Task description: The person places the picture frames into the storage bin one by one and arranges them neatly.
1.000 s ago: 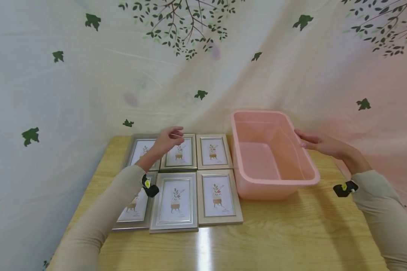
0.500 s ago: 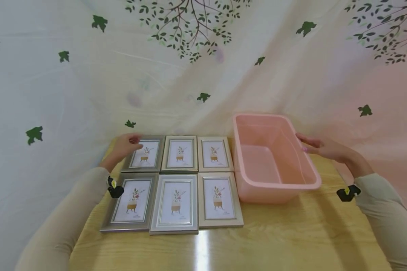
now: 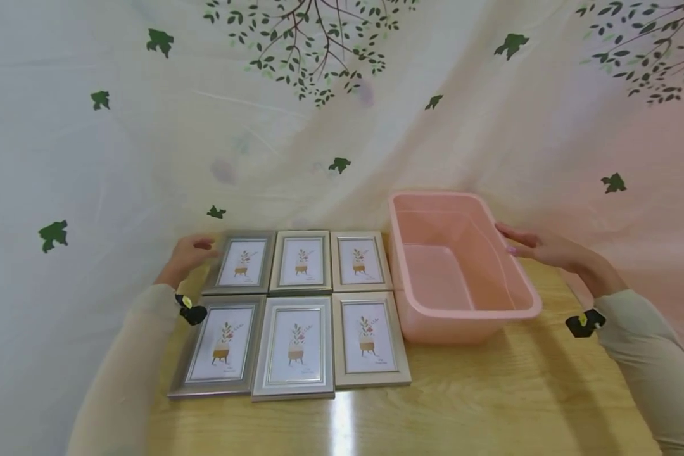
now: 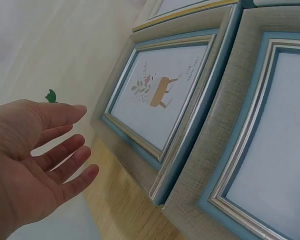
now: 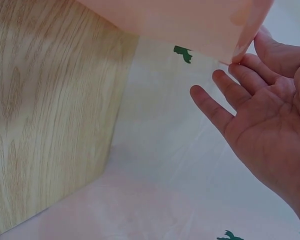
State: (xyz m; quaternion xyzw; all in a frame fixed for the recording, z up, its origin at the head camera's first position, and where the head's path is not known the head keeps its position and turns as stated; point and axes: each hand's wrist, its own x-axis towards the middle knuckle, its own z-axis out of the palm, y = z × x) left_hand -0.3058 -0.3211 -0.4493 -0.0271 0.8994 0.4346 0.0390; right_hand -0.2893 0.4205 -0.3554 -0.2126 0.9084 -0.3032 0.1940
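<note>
Picture frames lie flat in two rows on the wooden table, each with a print of a potted plant. My left hand (image 3: 187,256) hovers beside the outer edge of the far-left grey frame (image 3: 242,263). In the left wrist view its fingers are loosely spread, with a gap between them and that frame (image 4: 155,95). My right hand (image 3: 553,250) touches the right rim of a pink plastic basin (image 3: 462,313) with thumb and fingertips. The right wrist view shows this hand (image 5: 270,110) with fairly straight fingers at the basin's edge (image 5: 190,25).
The near row has a grey frame (image 3: 219,345), a silver-white one (image 3: 293,348) and a cream one (image 3: 370,342). Two lighter frames fill out the far row. The basin stands right against the frames. A leaf-printed cloth (image 3: 296,139) hangs behind the table (image 3: 462,399).
My left hand has moved leftward from above the far middle frame, across the far-left one, to its outer side. My right hand stays at the basin rim. The frames remain in place.
</note>
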